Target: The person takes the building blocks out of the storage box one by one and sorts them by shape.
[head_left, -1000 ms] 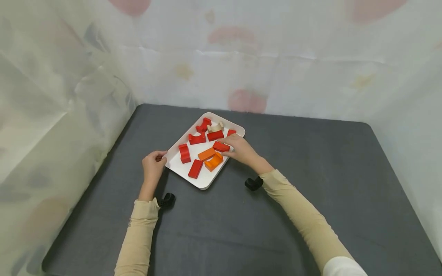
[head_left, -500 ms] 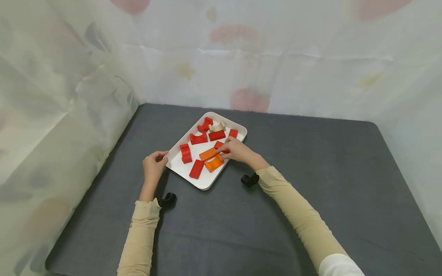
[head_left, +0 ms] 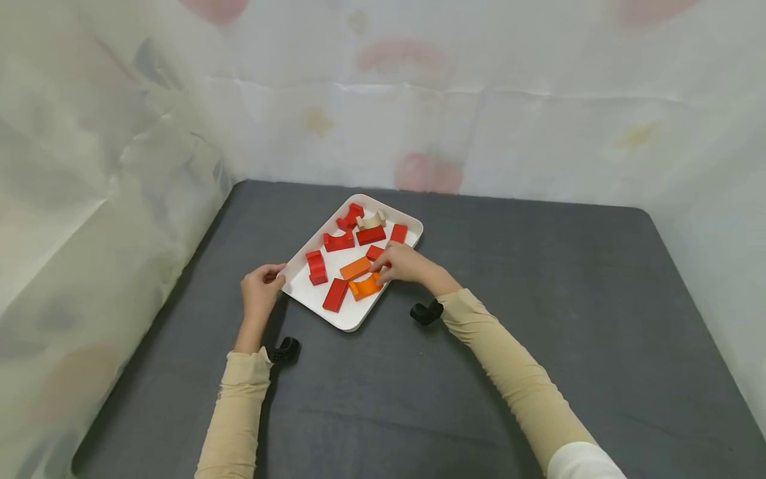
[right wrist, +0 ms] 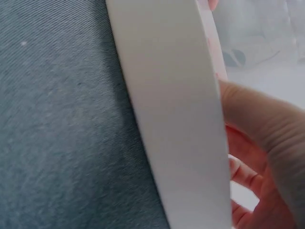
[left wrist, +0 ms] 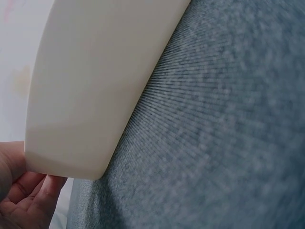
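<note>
In the head view a white tray (head_left: 311, 307) lies on the dark table with several red and orange toy blocks in it. My left hand (head_left: 260, 290) pinches the tray's left corner between thumb and fingers; the left wrist view has this hand (left wrist: 29, 198) at the tray's wall (left wrist: 86, 105). My right hand (head_left: 409, 263) reaches over the right rim and pinches the right end of an orange arch block (head_left: 362, 288). Under its fingers a red block (head_left: 374, 253) is partly covered. In the right wrist view the tray wall (right wrist: 176, 114) hides the right hand's (right wrist: 267, 143) fingertips and the block.
Beside the arch lie an orange flat block (head_left: 356, 268) and a red flat block (head_left: 335, 295). Further back are a beige arch block (head_left: 372, 221) and more red blocks, among them a red arch block (head_left: 339, 241). Patterned curtains (head_left: 509, 133) border the table (head_left: 538, 279).
My right hand has moved from beside the red block toward the front left, onto the orange arch block, which has turned slightly. My left hand has stayed on the tray corner.
</note>
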